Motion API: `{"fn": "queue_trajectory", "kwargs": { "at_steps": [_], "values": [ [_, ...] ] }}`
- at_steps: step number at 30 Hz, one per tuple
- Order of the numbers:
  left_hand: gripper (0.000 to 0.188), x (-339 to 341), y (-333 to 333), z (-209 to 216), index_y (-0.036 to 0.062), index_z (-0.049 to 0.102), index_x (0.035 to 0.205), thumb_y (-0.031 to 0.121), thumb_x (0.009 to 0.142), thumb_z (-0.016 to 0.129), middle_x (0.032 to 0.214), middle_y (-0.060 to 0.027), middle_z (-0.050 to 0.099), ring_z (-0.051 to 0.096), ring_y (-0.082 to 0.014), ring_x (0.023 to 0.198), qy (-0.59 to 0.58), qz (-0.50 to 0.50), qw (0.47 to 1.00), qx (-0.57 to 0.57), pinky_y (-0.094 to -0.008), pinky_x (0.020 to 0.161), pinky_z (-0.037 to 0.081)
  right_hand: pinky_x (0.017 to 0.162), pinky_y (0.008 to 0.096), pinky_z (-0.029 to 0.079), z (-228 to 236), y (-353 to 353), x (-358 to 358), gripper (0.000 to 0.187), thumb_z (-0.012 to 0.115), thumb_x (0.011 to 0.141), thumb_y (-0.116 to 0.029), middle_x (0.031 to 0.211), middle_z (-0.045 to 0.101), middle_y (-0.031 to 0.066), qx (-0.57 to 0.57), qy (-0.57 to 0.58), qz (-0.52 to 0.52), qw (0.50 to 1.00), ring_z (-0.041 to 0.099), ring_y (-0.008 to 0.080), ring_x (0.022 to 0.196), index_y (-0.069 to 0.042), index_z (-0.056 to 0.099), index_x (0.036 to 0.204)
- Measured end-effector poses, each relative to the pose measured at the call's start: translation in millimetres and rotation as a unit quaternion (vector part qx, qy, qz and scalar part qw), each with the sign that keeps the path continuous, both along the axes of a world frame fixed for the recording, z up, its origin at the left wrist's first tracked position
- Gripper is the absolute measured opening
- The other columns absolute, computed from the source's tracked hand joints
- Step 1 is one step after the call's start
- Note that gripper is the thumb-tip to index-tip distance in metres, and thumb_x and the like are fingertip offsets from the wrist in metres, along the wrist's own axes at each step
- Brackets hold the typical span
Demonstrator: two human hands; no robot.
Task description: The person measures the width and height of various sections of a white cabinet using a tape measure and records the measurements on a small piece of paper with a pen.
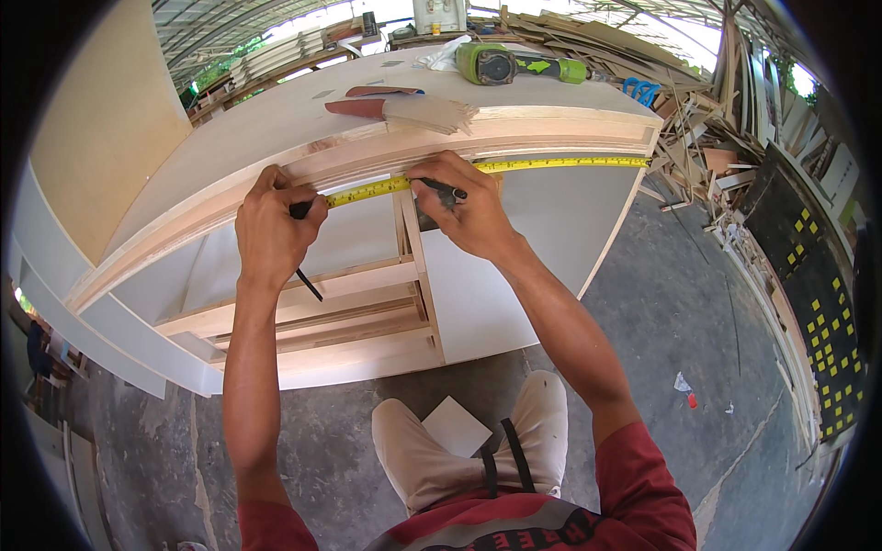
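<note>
A yellow measuring tape (551,164) is stretched along the front edge of a pale wooden cabinet (276,138). My left hand (274,227) grips the tape's dark case at the left end, a thin black strap hanging below it. My right hand (459,204) presses the tape against the edge near the cabinet's middle upright and holds a dark pen (444,190) between its fingers, tip at the tape.
On the cabinet top lie a green power tool (501,65), a flat brush (404,110) and a white cloth. Scrap wood is piled at the back right. A white offcut (456,425) lies on the concrete floor by my knees. A tan board leans at the left.
</note>
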State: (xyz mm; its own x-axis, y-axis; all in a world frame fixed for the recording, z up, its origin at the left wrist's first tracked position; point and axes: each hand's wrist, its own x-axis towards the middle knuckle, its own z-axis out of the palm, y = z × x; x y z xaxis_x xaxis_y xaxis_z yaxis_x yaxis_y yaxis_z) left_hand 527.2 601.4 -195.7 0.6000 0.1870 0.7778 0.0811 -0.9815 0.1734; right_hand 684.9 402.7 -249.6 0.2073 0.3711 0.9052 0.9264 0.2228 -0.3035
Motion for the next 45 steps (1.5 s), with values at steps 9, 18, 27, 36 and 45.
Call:
{"fn": "queue_trajectory", "kwargs": {
  "at_steps": [9,18,27,36,45],
  "values": [
    [0.012,-1,-2,0,0.0073,0.079,0.086,0.01,0.074,0.076,0.079,-0.0086,0.056,0.058,-0.0243,0.065,0.007,0.006,1.0,-0.009,-0.0369,0.063,0.048,0.079,0.036,0.052,-2,1,1,0.019,0.068,0.09,-0.002,0.102,0.063,0.0131,0.004,0.002,0.004,1.0,0.065,0.0307,0.09,0.0,0.066,0.108],
    [0.013,-1,-2,1,0.0062,0.079,0.087,0.009,0.074,0.075,0.078,-0.009,0.055,0.058,-0.0238,0.065,0.005,0.002,1.0,-0.01,-0.0367,0.063,0.048,0.08,0.0363,0.052,-1,0,1,0.019,0.068,0.09,-0.002,0.103,0.063,0.0135,0.004,0.003,0.003,1.0,0.065,0.0313,0.09,0.0,0.066,0.109],
    [0.01,0,1,-1,0.0084,0.079,0.082,0.014,0.074,0.076,0.082,-0.0103,0.057,0.061,-0.028,0.065,-0.005,-0.007,1.0,0.007,-0.0403,0.06,0.049,0.08,0.0361,0.052,0,-1,1,0.019,0.067,0.09,-0.001,0.102,0.064,0.0136,0.002,0.007,0.0,1.0,0.065,0.0316,0.091,0.0,0.066,0.109],
    [0.013,-3,-5,3,0.0039,0.078,0.086,0.01,0.075,0.075,0.079,-0.0103,0.055,0.058,-0.0257,0.066,0.005,-0.002,1.0,-0.005,-0.0376,0.065,0.048,0.079,0.0311,0.052,-2,3,0,0.02,0.066,0.088,0.001,0.1,0.067,0.0107,0.02,0.024,0.002,1.0,0.065,0.0246,0.088,-0.003,0.069,0.108],
    [0.008,-1,0,0,0.0084,0.078,0.08,0.014,0.075,0.076,0.082,-0.0095,0.056,0.06,-0.0284,0.065,-0.01,-0.009,1.0,-0.004,-0.0406,0.061,0.049,0.07,0.0315,0.051,-6,-16,-9,0.007,0.061,0.091,0.0,0.092,0.066,0.01,0.155,0.242,0.123,0.95,0.062,0.0195,0.08,0.002,0.067,0.096]
  ]
}}
